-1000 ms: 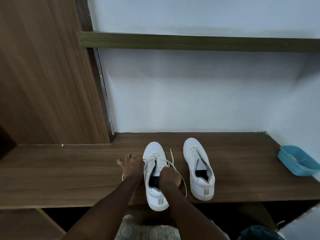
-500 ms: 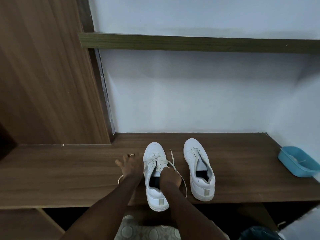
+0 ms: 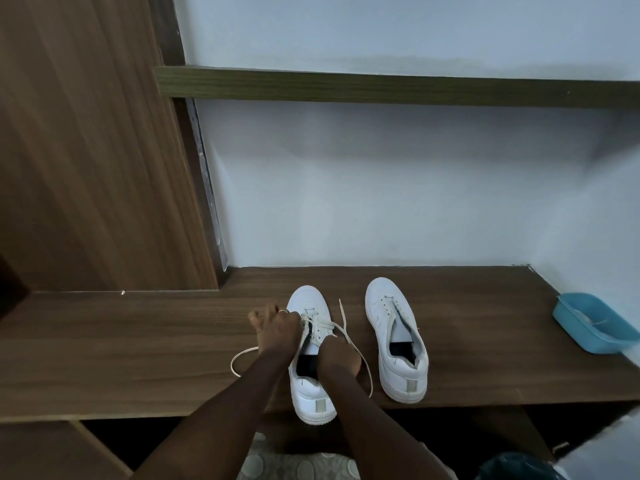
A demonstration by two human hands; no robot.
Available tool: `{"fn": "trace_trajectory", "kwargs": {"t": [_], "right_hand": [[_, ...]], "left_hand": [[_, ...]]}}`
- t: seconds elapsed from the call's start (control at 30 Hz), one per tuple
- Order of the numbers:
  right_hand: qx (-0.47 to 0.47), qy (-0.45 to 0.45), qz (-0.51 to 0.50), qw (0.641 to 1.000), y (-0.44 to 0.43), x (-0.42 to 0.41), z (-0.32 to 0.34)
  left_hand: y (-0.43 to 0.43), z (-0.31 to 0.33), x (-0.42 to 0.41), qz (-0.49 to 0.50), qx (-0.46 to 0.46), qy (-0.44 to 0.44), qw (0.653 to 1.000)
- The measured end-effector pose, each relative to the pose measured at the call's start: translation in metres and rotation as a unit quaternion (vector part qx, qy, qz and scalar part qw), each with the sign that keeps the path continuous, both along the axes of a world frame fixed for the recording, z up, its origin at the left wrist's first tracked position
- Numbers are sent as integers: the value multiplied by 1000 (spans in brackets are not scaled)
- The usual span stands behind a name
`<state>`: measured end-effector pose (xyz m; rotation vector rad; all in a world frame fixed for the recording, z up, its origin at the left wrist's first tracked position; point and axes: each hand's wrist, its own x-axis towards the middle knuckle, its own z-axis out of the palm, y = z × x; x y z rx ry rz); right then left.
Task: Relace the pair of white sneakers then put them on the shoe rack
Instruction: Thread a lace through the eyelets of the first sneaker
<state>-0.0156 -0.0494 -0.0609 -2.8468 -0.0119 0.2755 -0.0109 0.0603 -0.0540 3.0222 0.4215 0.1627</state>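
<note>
Two white sneakers sit side by side on a dark wooden bench (image 3: 138, 358), toes toward the pale wall, and you work on the one nearer your left. That left sneaker (image 3: 313, 389) lies between your two forearms, its heel jutting just past the bench's front edge. One cream lace (image 3: 322, 326) crosses its upper eyelets.

Your left hand (image 3: 277, 330), one ring (image 3: 283, 310) on a finger, is curled tight against the sneaker's left side, pinching the lace at the eyelets. One loose loop of lace trails out from under that wrist onto the bench. Your right hand (image 3: 337, 355) is balled over the tongue, its fingers closed on the lace. One free end runs from it in a long curve between the two shoes.

The right sneaker (image 3: 398, 344) stands apart from both hands, its tongue open and no lace crossing its eyelets.

Well off to the right, one blue plastic tub (image 3: 588, 323) rests at the bench's far end. One olive-brown shelf (image 3: 381, 86) runs along the wall above, and one tall wood-grain panel (image 3: 86, 150) fills the left side.
</note>
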Motion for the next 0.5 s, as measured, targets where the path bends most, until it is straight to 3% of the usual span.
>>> {"fn": "trace_trajectory", "kwargs": {"t": [0.33,0.5], "right_hand": [[-8,4,3,1000,1,0,-1],[-4,5,-3,1000,2,0,-2]], "left_hand": [[37,-16,-16,124,5,28,992],[34,-15,-17,137,-2,50,989]]}}
